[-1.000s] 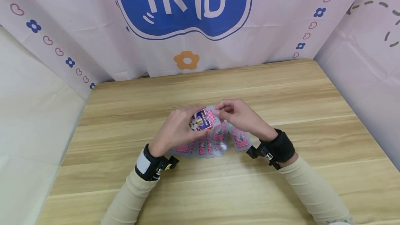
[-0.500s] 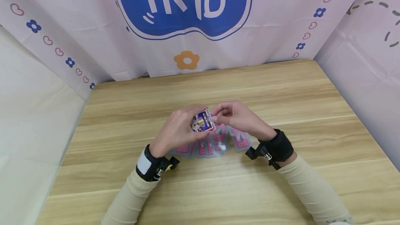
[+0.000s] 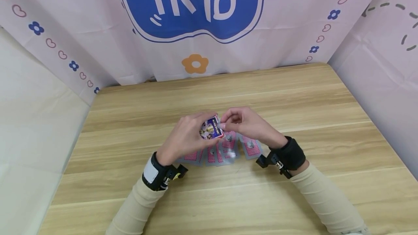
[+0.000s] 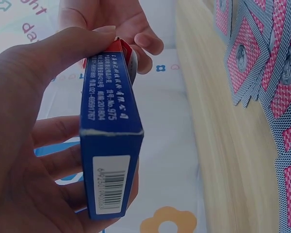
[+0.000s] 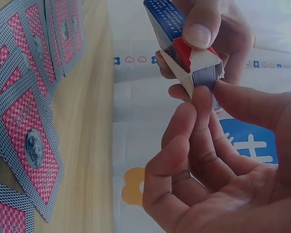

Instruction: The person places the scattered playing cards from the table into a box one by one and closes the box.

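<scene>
My left hand (image 3: 187, 131) grips a small blue card box (image 4: 104, 126), thumb along one side and fingers around the other. In the left wrist view its barcode end faces the camera. The right wrist view shows the box's torn-looking open end, with the edges of a stack of playing cards (image 5: 206, 75) inside the mouth. My right hand (image 3: 250, 123) pinches at that stack, thumb and forefinger right at the card edges. Below both hands, face-down playing cards (image 3: 252, 145) with pink checkered backs lie overlapping on the table.
The wooden table (image 3: 228, 198) carries the loose cards near its middle. A white cloth backdrop (image 3: 294, 24) with a blue sign and an orange flower (image 3: 195, 63) hangs behind its far edge, and cloth walls stand at both sides.
The cards that stuck out of the box a second ago have slid into it, and the right hand has moved left, close against the box mouth. The left hand has barely moved.
</scene>
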Demonstrator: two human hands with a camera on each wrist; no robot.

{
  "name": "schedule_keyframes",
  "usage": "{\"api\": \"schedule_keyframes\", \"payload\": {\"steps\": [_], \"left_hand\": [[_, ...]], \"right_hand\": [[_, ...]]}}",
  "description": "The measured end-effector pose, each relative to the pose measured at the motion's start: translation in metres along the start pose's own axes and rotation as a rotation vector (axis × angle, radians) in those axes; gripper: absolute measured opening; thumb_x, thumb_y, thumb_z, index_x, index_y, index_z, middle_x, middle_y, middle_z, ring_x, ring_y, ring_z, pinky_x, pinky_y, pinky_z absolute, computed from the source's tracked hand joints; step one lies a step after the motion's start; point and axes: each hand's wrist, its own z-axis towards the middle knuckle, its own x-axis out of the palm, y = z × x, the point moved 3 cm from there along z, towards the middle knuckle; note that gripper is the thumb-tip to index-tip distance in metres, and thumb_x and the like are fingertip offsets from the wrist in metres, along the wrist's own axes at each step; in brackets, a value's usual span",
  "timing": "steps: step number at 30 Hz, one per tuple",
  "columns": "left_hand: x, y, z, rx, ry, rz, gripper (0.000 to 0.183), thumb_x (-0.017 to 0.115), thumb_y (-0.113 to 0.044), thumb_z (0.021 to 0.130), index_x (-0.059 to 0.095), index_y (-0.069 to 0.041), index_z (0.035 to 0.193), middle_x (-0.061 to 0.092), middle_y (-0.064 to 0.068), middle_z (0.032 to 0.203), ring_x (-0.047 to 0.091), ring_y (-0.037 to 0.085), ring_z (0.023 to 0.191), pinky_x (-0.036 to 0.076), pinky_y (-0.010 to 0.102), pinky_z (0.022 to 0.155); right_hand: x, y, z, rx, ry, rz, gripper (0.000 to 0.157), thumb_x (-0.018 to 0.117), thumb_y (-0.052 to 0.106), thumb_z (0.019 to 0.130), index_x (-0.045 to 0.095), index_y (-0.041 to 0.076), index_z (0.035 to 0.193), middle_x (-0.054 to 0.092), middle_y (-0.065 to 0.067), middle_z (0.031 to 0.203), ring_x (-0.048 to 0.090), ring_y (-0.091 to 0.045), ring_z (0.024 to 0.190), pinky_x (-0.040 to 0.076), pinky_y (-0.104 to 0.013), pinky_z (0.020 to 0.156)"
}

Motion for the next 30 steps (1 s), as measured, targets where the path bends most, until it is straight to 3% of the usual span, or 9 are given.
{"api": "schedule_keyframes", "payload": {"steps": [5,11,15,18,20,23,26,30], "left_hand": [[0.001,0.0,0.0,0.004,0.003,0.001,0.063,0.075,-0.044,0.074,0.058,-0.005,0.121,0.066,0.003,0.091,0.054,0.005,0.066,0.049,0.022,0.05],[0.003,0.001,0.0,-0.011,0.008,0.012,0.065,0.074,-0.046,0.074,0.058,-0.005,0.122,0.066,0.004,0.092,0.054,0.005,0.066,0.05,0.022,0.051],[0.003,0.002,0.0,-0.036,0.009,0.018,0.066,0.073,-0.048,0.075,0.058,-0.006,0.123,0.067,0.005,0.096,0.055,0.005,0.068,0.051,0.023,0.053],[0.002,0.003,-0.001,-0.055,0.009,0.018,0.066,0.073,-0.049,0.075,0.058,-0.007,0.124,0.067,0.005,0.1,0.055,0.005,0.069,0.051,0.023,0.054],[0.001,0.003,-0.001,-0.068,0.01,0.022,0.068,0.072,-0.051,0.075,0.058,-0.007,0.124,0.067,0.005,0.101,0.055,0.005,0.07,0.051,0.023,0.054],[0.001,0.003,-0.001,-0.078,0.015,0.026,0.069,0.072,-0.052,0.075,0.058,-0.008,0.125,0.067,0.006,0.104,0.055,0.006,0.071,0.051,0.024,0.054],[0.001,0.003,-0.001,-0.076,0.019,0.023,0.069,0.072,-0.051,0.075,0.057,-0.007,0.125,0.066,0.006,0.106,0.055,0.006,0.071,0.051,0.024,0.055],[0.002,0.003,0.0,-0.068,0.02,0.02,0.068,0.074,-0.05,0.074,0.057,-0.007,0.125,0.067,0.007,0.105,0.055,0.006,0.071,0.051,0.024,0.056]], "right_hand": [[0.0,-0.006,0.002,0.005,-0.006,-0.011,0.01,0.068,0.017,0.087,0.065,0.013,0.096,0.067,-0.007,0.084,0.061,-0.02,0.074,0.048,-0.036,0.067],[-0.004,-0.008,0.003,-0.001,0.022,-0.066,0.011,0.066,0.022,0.089,0.065,0.014,0.097,0.067,-0.006,0.085,0.061,-0.022,0.078,0.049,-0.038,0.07],[-0.012,-0.012,0.003,-0.033,0.044,-0.184,0.011,0.064,0.023,0.091,0.065,0.015,0.098,0.067,-0.004,0.087,0.06,-0.018,0.081,0.05,-0.039,0.071],[-0.019,-0.017,0.003,-0.037,0.067,-0.381,0.013,0.065,0.017,0.089,0.064,0.009,0.1,0.065,-0.004,0.089,0.059,-0.017,0.081,0.051,-0.038,0.071],[-0.022,-0.022,0.001,0.012,0.103,-0.539,0.021,0.068,0.014,0.086,0.062,0.005,0.104,0.064,-0.007,0.093,0.057,-0.018,0.081,0.051,-0.038,0.07],[-0.024,-0.031,-0.004,0.164,0.188,-0.723,0.045,0.077,0.02,0.079,0.056,0.003,0.114,0.059,-0.01,0.101,0.054,-0.021,0.079,0.05,-0.037,0.067],[-0.023,-0.037,-0.008,0.311,0.25,-0.763,0.07,0.085,0.027,0.068,0.047,0.006,0.123,0.047,-0.014,0.108,0.054,-0.024,0.074,0.048,-0.036,0.06],[-0.017,-0.043,-0.011,0.383,0.28,-0.742,0.086,0.09,0.027,0.058,0.039,0.007,0.124,0.035,-0.016,0.108,0.054,-0.025,0.071,0.047,-0.033,0.054]]}}
